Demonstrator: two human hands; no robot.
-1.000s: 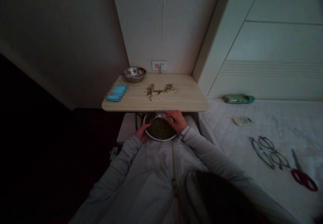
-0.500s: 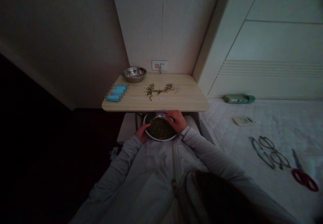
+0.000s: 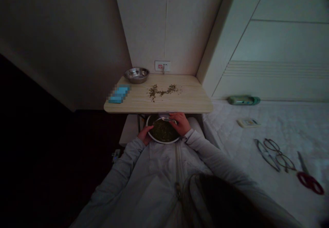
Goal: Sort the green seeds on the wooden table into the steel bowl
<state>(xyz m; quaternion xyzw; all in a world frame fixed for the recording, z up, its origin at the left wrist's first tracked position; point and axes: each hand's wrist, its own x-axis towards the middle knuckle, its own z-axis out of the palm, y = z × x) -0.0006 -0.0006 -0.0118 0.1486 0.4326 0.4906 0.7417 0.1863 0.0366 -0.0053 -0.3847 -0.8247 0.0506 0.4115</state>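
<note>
A round metal bowl [image 3: 157,140] full of small green beans rests in my lap, just below the front edge of a light wooden table [image 3: 185,101]. My left hand [image 3: 144,134] grips the bowl's left rim, fingers curled around it. My right hand [image 3: 181,122] is closed at the bowl's far right rim, on a small shiny thing I cannot make out. On the tabletop lies a scattered pile of the same green beans [image 3: 161,91].
An empty steel bowl [image 3: 136,74] stands at the table's back left, a blue object [image 3: 118,94] near its left edge, a wall socket [image 3: 162,66] behind. On the bed to the right lie a green case [image 3: 243,100], a remote [image 3: 248,122], glasses [image 3: 273,154] and red-handled scissors [image 3: 308,178].
</note>
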